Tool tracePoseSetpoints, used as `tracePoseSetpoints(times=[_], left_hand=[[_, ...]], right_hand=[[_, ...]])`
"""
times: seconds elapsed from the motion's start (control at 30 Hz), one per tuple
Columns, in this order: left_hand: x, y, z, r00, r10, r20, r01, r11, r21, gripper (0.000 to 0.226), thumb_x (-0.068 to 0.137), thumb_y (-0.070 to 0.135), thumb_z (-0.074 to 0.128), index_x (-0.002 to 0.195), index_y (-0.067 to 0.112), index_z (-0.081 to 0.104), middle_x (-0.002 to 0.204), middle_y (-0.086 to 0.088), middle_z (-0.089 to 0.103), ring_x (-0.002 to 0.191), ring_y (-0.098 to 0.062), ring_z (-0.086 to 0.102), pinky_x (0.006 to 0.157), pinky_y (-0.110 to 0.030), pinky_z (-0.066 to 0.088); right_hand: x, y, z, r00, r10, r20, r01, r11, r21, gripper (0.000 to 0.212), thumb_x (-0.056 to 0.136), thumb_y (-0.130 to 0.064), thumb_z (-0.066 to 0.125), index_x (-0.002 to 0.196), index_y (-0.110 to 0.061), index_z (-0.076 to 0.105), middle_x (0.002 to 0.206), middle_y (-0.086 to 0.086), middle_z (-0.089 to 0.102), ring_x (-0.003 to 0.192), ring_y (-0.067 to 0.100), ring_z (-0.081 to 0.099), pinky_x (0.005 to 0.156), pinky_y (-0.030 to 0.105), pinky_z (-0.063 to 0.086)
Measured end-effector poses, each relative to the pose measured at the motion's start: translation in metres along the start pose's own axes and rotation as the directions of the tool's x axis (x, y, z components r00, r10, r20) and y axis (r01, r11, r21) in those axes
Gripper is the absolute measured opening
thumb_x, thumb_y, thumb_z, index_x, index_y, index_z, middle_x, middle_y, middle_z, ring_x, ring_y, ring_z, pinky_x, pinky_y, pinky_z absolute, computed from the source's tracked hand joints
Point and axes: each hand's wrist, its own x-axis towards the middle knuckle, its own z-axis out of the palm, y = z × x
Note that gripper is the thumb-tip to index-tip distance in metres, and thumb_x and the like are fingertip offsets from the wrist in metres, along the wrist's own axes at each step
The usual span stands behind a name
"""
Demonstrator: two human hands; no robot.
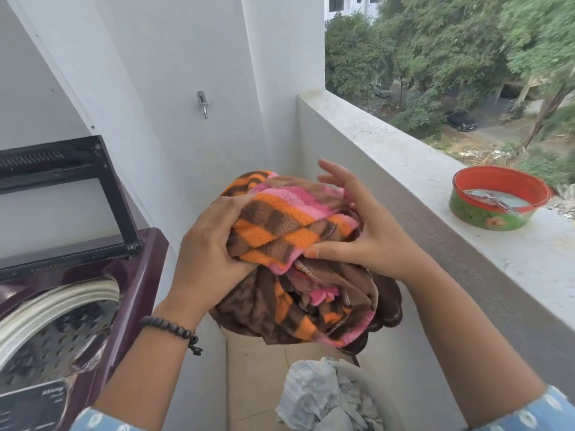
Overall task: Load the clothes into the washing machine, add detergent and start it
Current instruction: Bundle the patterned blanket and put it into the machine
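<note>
Blanket (298,250) bunched right of washer (71,306), gripped in left hand (208,244) by curled fingers; right hand (367,231) against its side, fingers spread. Fuzzy orange, pink, brown checks.

You wear a string of dark round beads (172,329) on your left wrist, with a small knotted tail hanging off its outer end. Your sleeves are pale blue cloth printed with small white oval marks (the left sleeve (102,421) and right sleeve (541,410) both stop short, leaving your forearms bare). Your left hand (208,247) and right hand (370,231) carry no rings or gloves.
</note>
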Motion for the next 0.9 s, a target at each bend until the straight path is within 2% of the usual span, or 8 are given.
tracePoseSetpoints(times=[0.13, 0.2, 0.3, 0.4, 0.53, 0.63, 0.77, 0.9], left_hand=[[0.004, -0.008, -0.015, 0.991, -0.05, -0.125, 0.026, 0.982, -0.187, 0.059, 0.067, 0.044, 0.08, 0.12, 0.034, 0.056, 0.113, 0.002, 0.061, 0.106, -0.02, 0.062, 0.09, -0.036, 0.052], [0.009, -0.011, -0.025, 0.981, -0.108, -0.16, 0.042, 0.928, -0.369, 0.061, 0.063, 0.031, 0.085, 0.116, 0.04, 0.056, 0.112, 0.001, 0.065, 0.106, -0.017, 0.065, 0.093, -0.038, 0.053], [0.016, -0.014, -0.039, 0.985, -0.081, -0.155, -0.01, 0.86, -0.51, 0.071, 0.058, -0.003, 0.082, 0.112, 0.035, 0.055, 0.104, 0.02, 0.069, 0.097, 0.003, 0.064, 0.089, -0.017, 0.051], [0.019, -0.012, -0.05, 0.987, -0.043, -0.153, -0.047, 0.841, -0.539, 0.072, 0.054, -0.001, 0.082, 0.111, 0.037, 0.059, 0.105, 0.022, 0.069, 0.099, 0.003, 0.064, 0.091, -0.018, 0.051], [0.017, -0.005, -0.055, 0.995, -0.041, -0.095, -0.013, 0.862, -0.506, 0.063, 0.056, 0.016, 0.079, 0.109, 0.046, 0.061, 0.101, 0.023, 0.069, 0.095, 0.004, 0.064, 0.086, -0.015, 0.051], [0.012, -0.008, -0.058, 0.997, -0.077, -0.03, 0.055, 0.892, -0.449, 0.061, 0.056, 0.025, 0.08, 0.109, 0.049, 0.061, 0.098, 0.023, 0.069, 0.092, 0.005, 0.064, 0.084, -0.013, 0.049], [0.002, -0.023, -0.062, 0.988, -0.151, 0.023, 0.152, 0.949, -0.278, 0.059, 0.056, 0.039, 0.075, 0.11, 0.054, 0.059, 0.101, 0.016, 0.067, 0.097, 0.002, 0.062, 0.086, -0.011, 0.045], [-0.008, -0.031, -0.058, 0.99, -0.141, -0.025, 0.138, 0.986, -0.096, 0.057, 0.061, 0.031, 0.074, 0.112, 0.048, 0.054, 0.105, 0.012, 0.062, 0.098, 0.009, 0.056, 0.087, -0.005, 0.041]], right_hand=[[-0.009, 0.017, -0.016, 0.986, 0.163, -0.036, -0.151, 0.965, 0.214, 0.107, 0.059, -0.053, 0.08, 0.149, -0.046, 0.021, 0.151, -0.011, 0.033, 0.129, -0.014, 0.039, 0.093, 0.006, 0.04], [-0.013, 0.034, -0.021, 0.972, 0.233, -0.041, -0.209, 0.925, 0.317, 0.11, 0.056, -0.067, 0.078, 0.148, -0.048, 0.021, 0.153, -0.01, 0.032, 0.132, -0.011, 0.037, 0.098, 0.016, 0.04], [-0.016, 0.058, -0.018, 0.955, 0.298, -0.012, -0.258, 0.845, 0.468, 0.11, 0.055, -0.073, 0.077, 0.148, -0.047, 0.024, 0.15, -0.01, 0.039, 0.139, 0.009, 0.039, 0.112, 0.042, 0.035], [-0.016, 0.07, -0.006, 0.956, 0.287, 0.055, -0.26, 0.752, 0.606, 0.101, 0.065, -0.056, 0.082, 0.149, -0.034, 0.029, 0.144, -0.005, 0.05, 0.131, 0.017, 0.051, 0.104, 0.04, 0.047], [-0.014, 0.068, 0.012, 0.928, 0.357, 0.108, -0.335, 0.67, 0.662, 0.063, 0.07, -0.024, 0.081, 0.127, -0.019, 0.056, 0.118, 0.008, 0.069, 0.107, 0.025, 0.067, 0.083, 0.034, 0.056], [-0.008, 0.067, 0.02, 0.898, 0.433, -0.082, -0.29, 0.72, 0.631, 0.03, 0.083, 0.003, 0.067, 0.11, -0.008, 0.066, 0.099, 0.01, 0.074, 0.092, 0.026, 0.069, 0.088, 0.045, 0.053], [-0.002, 0.059, 0.005, 0.837, 0.404, -0.369, -0.136, 0.807, 0.574, 0.033, 0.084, 0.015, 0.056, 0.097, -0.014, 0.067, 0.082, -0.004, 0.074, 0.081, 0.016, 0.066, 0.08, 0.035, 0.053], [-0.001, 0.045, -0.011, 0.865, 0.288, -0.412, -0.029, 0.847, 0.531, 0.036, 0.083, 0.018, 0.057, 0.102, -0.012, 0.067, 0.085, -0.007, 0.075, 0.082, 0.01, 0.069, 0.075, 0.024, 0.055]])
